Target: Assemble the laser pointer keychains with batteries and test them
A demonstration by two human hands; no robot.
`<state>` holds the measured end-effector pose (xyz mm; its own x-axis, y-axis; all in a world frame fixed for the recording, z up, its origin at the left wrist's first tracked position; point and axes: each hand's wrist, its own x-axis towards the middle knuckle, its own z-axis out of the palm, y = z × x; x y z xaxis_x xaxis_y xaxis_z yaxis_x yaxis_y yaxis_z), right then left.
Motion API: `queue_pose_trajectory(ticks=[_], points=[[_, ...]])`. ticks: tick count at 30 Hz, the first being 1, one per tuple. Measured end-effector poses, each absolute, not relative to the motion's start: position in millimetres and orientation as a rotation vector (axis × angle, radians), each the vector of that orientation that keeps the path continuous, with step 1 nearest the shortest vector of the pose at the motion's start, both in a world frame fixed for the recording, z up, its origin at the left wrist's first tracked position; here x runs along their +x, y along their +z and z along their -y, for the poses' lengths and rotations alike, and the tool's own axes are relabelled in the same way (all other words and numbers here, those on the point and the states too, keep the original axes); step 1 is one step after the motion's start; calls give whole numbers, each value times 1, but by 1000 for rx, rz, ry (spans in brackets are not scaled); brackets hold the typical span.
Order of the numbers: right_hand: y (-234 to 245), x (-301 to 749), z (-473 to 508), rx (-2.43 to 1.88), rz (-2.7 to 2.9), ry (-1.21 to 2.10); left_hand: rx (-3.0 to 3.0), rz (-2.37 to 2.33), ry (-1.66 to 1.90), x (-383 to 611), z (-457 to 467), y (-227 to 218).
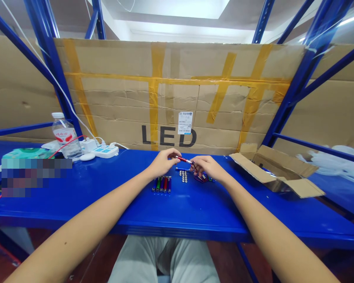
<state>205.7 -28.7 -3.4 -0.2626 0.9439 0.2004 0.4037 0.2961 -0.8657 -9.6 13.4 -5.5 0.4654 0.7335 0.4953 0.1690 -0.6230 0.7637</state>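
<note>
Between my two hands, just above the table, is a slim red metal penlight (183, 159) with a silvery right end. My left hand (163, 161) pinches its left end. The fingers of my right hand (209, 167) close on its other end, where a thin dark strap or cord hangs. Below it lie small round silver button cells (183, 176) in two columns, with a blue penlight (181, 169) behind them. Several penlights (161, 184) in green, red, blue and dark colours stand in a row near my left wrist. Coloured cords or straps (205, 179) lie partly hidden under my right hand.
An open cardboard box (279, 173) sits on the blue table (183, 212) at right. To the left are a water bottle (66, 135), a white power strip (106, 150) and a green packet (29, 153). Taped cardboard (120, 102) walls off the back between blue posts.
</note>
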Motion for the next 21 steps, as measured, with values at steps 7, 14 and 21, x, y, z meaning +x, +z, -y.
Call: queue_pose_trajectory(ticks=[7,14,21], points=[[-6,199,33,-960,1882,1143,2232,-654,1083,3,6,-5],[-12,203,26,-981,1634,1204,1460,-495,1123,0,-17,-7],[-12,211,22,-1143,1625,1085,1069,-431,1083,-13,-22,2]])
